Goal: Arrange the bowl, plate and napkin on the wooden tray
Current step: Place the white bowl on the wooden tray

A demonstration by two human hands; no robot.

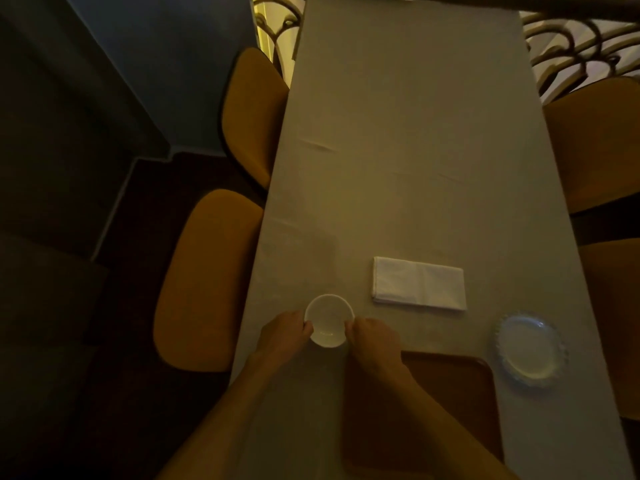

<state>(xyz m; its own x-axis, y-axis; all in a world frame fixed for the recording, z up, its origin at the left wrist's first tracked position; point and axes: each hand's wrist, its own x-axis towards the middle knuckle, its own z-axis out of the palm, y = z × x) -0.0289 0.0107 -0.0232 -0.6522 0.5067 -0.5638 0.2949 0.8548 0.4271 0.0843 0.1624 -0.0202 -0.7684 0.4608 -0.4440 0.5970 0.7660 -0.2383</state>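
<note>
A small white bowl (329, 318) sits on the grey tablecloth, just left of and beyond the wooden tray (460, 403). My left hand (285, 332) grips the bowl's left rim and my right hand (372, 337) grips its right rim. The right forearm crosses the tray's left part and hides it. A folded white napkin (419, 284) lies flat beyond the tray. A white plate (530, 348) with a scalloped glassy edge rests to the right of the tray's far corner. The tray holds nothing.
The long table (398, 150) stretches away under a grey cloth. Mustard-yellow chairs stand at the left (207, 278) (254, 112) and at the right (602, 143). An ornate metal railing (581, 46) runs behind the table's far end.
</note>
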